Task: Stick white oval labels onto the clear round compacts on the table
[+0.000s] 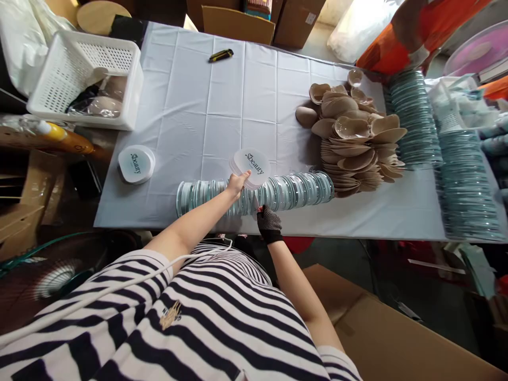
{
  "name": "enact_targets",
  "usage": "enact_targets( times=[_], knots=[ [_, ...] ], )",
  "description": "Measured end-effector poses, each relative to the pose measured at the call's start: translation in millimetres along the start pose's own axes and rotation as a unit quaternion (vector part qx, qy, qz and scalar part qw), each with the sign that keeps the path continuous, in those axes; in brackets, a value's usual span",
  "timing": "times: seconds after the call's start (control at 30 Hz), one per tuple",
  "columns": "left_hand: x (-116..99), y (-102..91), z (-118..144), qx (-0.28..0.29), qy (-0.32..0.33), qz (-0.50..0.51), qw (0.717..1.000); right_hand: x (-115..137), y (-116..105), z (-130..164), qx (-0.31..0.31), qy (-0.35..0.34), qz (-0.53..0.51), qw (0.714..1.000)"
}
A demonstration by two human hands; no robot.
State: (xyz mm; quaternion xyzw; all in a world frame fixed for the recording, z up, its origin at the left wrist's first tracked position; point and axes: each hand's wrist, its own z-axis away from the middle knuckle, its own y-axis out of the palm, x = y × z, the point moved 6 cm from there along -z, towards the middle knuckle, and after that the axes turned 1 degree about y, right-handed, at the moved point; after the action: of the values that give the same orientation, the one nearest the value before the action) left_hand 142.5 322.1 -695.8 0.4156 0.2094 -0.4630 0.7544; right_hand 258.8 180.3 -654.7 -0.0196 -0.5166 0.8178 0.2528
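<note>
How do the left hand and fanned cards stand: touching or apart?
Touching. The head view shows the left hand gripping the fanned cards by their edge.

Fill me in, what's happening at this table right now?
The person's left hand holds a stack of printed cards over a row of clear containers on the table. The gloved right hand is at the row's near edge with a pale card; whether that card is inside a container is unclear. Another card stack lies to the left, and beige cups are piled to the right.
</note>
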Motion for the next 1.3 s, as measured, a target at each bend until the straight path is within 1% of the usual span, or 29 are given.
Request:
enact_targets(
  times=[0.1,0.13,0.2,0.23,0.27,0.3,0.33,0.37,0.4,0.43,0.47,0.53,0.57,0.6,0.63,0.7,0.77,0.8,0.83,0.9,0.93,0.97,1.03,1.07,1.1,1.13,1.2,1.23,1.3],
  knots=[
    [-1,0.0,0,0.011,0.013,0.0,1.0,8,9,-13,-0.005,-0.008,-0.006,1.0],
    [-1,-0.1,1,0.013,0.018,-0.001,1.0,10,12,-17,-0.002,-0.008,-0.027,1.0],
    [-2,-0.6,1,0.013,0.025,-0.006,1.0,10,20,-21,0.041,0.001,-0.15,0.988],
    [-3,-0.7,1,0.013,0.029,-0.011,0.999,9,24,-22,0.077,0.007,-0.23,0.97],
    [-3,-0.5,2,0.012,0.036,-0.016,0.999,7,28,-20,0.116,0.011,-0.308,0.944],
    [-4,-0.1,2,0.012,0.047,-0.021,0.999,6,30,-19,0.151,0.011,-0.368,0.917],
    [-5,0.6,2,0.01,0.061,-0.028,0.998,4,29,-18,0.177,0.007,-0.406,0.897],
    [-6,1.5,3,0.007,0.076,-0.036,0.996,1,26,-18,0.194,0.002,-0.421,0.886],
    [-7,2.5,4,0.003,0.088,-0.045,0.995,-3,19,-22,0.188,0.0,-0.425,0.886],
    [-7,3.7,5,0.0,0.095,-0.052,0.994,-9,7,-28,0.153,0.001,-0.431,0.889],
    [-7,5.0,7,-0.001,0.099,-0.055,0.994,-14,-9,-37,0.089,-0.004,-0.434,0.897],
    [-7,7.7,13,0.005,0.102,-0.054,0.993,-21,-48,-56,-0.081,-0.034,-0.418,0.904],
    [-7,8.9,17,0.014,0.105,-0.051,0.993,-20,-66,-63,-0.152,-0.06,-0.393,0.905],
    [-8,9.3,21,0.023,0.108,-0.048,0.993,-14,-80,-69,-0.195,-0.091,-0.359,0.908],
    [-9,8.3,25,0.027,0.114,-0.047,0.992,-4,-88,-73,-0.21,-0.123,-0.319,0.916],
    [-13,0.6,34,0.01,0.128,-0.052,0.99,20,-94,-74,-0.215,-0.184,-0.244,0.927],
    [-16,-12.8,40,-0.032,0.126,-0.062,0.99,47,-91,-65,-0.202,-0.24,-0.202,0.928],
    [-18,-19.7,42,-0.051,0.12,-0.066,0.989,59,-87,-61,-0.181,-0.253,-0.194,0.93],
    [-20,-25.8,43,-0.065,0.112,-0.07,0.989,68,-82,-59,-0.147,-0.249,-0.192,0.938],
    [-27,-34.4,43,-0.072,0.106,-0.069,0.989,76,-74,-60,-0.08,-0.192,-0.21,0.955],
    [-32,-37.0,43,-0.069,0.11,-0.059,0.99,73,-74,-62,-0.073,-0.148,-0.228,0.959],
    [-37,-38.9,41,-0.064,0.114,-0.045,0.99,65,-78,-62,-0.089,-0.106,-0.249,0.958],
    [-48,-42.5,36,-0.06,0.109,-0.009,0.992,40,-88,-51,-0.164,-0.053,-0.271,0.947],
    [-51,-44.3,33,-0.059,0.099,0.006,0.993,25,-90,-39,-0.198,-0.037,-0.258,0.945],
    [-54,-46.1,29,-0.06,0.084,0.015,0.995,11,-86,-24,-0.215,-0.023,-0.228,0.949],
    [-54,-47.9,25,-0.059,0.066,0.015,0.996,-2,-76,-5,-0.212,-0.011,-0.187,0.959],
    [-51,-50.3,18,-0.048,0.029,0.007,0.998,-21,-43,34,-0.163,0.015,-0.103,0.981],
    [-48,-50.9,16,-0.037,0.014,0.003,0.999,-25,-23,51,-0.133,0.02,-0.072,0.988],
    [-42,-51.8,12,-0.017,0.001,0.001,1.0,-22,12,75,-0.088,0.018,-0.032,0.995]
  ],
)
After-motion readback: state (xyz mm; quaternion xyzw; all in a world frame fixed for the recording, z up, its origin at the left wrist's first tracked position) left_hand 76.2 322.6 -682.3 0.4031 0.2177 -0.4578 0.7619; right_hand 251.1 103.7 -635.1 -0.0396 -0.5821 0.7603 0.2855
